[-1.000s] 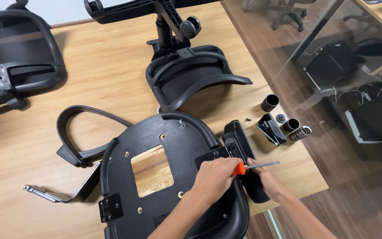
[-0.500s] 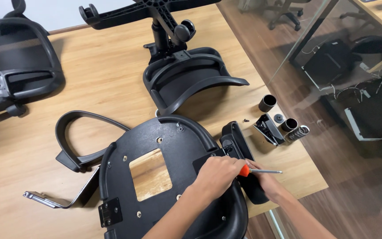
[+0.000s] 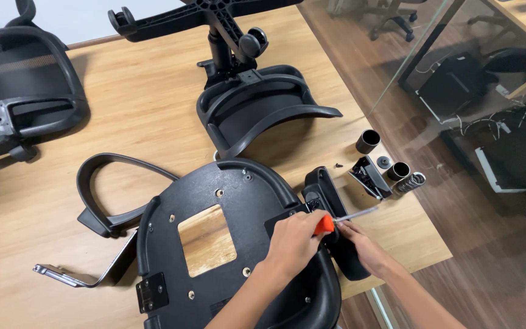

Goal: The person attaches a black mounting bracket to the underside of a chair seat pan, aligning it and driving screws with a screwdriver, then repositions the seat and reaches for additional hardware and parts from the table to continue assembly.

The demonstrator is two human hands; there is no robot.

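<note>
Screwdriver [image 3: 336, 220] with an orange grip lies across the seat pan's [image 3: 214, 201] right edge, beside the armrest [image 3: 327, 195]. Left hand [image 3: 293, 240] is clamped on the grip; right hand [image 3: 363, 247] pinches the thin shaft. Light, stiff and slim, it looks best held by the grip. The pan looks rigid, bulky plastic, lying upside down on the counter [image 3: 141, 109].

one camera only, worn on the head, looking steeply down across the wooden worktop [image 3: 123, 116] from close above; the near edge sits at 6 o'clock, floor and glass partition toward 2 o'clock.
</note>
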